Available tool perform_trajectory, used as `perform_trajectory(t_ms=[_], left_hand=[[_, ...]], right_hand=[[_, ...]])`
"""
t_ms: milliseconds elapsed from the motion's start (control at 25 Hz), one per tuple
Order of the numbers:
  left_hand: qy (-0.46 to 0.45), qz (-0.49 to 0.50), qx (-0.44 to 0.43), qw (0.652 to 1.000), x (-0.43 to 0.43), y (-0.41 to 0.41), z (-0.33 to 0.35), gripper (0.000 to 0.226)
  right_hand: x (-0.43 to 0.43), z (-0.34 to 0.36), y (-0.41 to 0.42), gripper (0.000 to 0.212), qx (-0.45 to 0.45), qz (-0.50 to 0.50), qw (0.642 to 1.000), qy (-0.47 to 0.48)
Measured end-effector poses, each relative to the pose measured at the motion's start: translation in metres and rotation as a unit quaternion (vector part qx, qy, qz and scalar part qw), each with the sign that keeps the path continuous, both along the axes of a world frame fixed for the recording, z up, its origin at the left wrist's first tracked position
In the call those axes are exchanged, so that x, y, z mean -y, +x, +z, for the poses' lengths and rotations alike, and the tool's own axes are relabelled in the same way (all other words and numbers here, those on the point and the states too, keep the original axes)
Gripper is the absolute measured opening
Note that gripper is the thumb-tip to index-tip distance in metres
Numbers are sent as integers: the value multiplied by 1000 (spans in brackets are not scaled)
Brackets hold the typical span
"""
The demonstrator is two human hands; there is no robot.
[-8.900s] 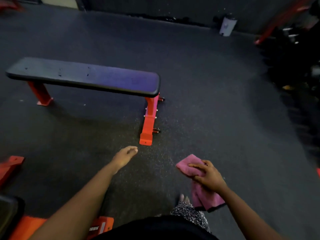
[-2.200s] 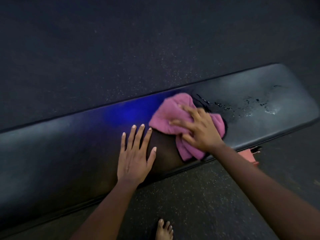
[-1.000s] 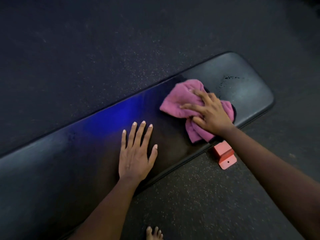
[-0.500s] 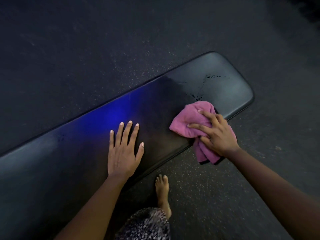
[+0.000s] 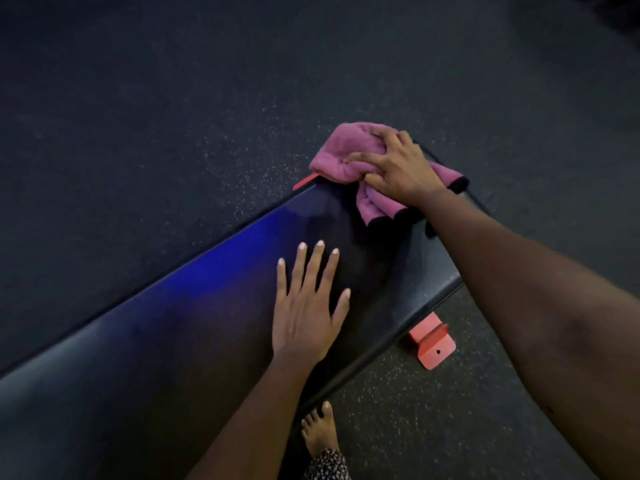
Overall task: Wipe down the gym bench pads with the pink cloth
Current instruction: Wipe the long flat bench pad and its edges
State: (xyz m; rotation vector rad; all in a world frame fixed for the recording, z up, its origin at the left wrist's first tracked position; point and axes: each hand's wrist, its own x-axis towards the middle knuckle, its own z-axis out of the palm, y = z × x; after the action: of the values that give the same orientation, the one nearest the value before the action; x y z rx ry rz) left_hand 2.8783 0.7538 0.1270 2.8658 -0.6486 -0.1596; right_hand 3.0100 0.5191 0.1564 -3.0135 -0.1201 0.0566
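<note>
**Cloth bunched at the bench's far corner**

Bench pad [image 5: 194,341], black and glossy with a blue sheen across its middle, runs diagonally through my view from lower left to upper right. My left hand [image 5: 306,313] lies flat on it, fingers spread, holding nothing. Further right, my right hand [image 5: 398,169] presses down on the pink cloth [image 5: 341,155], fingers curled into its folds; the cloth sits crumpled under and ahead of the palm at the pad's far end, its dark-edged hem trailing back toward the wrist. Below the pad's near edge an orange-red frame foot [image 5: 433,342] rests on the dark speckled rubber floor [image 5: 173,116]. A bare foot [image 5: 320,429] stands beside the bench at the bottom.
</note>
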Motion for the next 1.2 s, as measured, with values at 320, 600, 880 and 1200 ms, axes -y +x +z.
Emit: perform_trajectory(t_ms=[320, 600, 880, 1200], left_hand=[[32, -7, 7, 999, 1, 2, -2, 60], [31, -5, -19, 999, 4, 1, 4, 61], [-46, -7, -9, 999, 69, 16, 14, 57], [15, -54, 15, 998, 132, 26, -4, 57]], right_hand=[[26, -3, -49, 44, 11, 1, 1000, 28], [52, -5, -200, 41, 22, 39, 996, 73], [75, -4, -109, 45, 25, -82, 995, 57], [119, -15, 45, 62, -159, -74, 969, 176]])
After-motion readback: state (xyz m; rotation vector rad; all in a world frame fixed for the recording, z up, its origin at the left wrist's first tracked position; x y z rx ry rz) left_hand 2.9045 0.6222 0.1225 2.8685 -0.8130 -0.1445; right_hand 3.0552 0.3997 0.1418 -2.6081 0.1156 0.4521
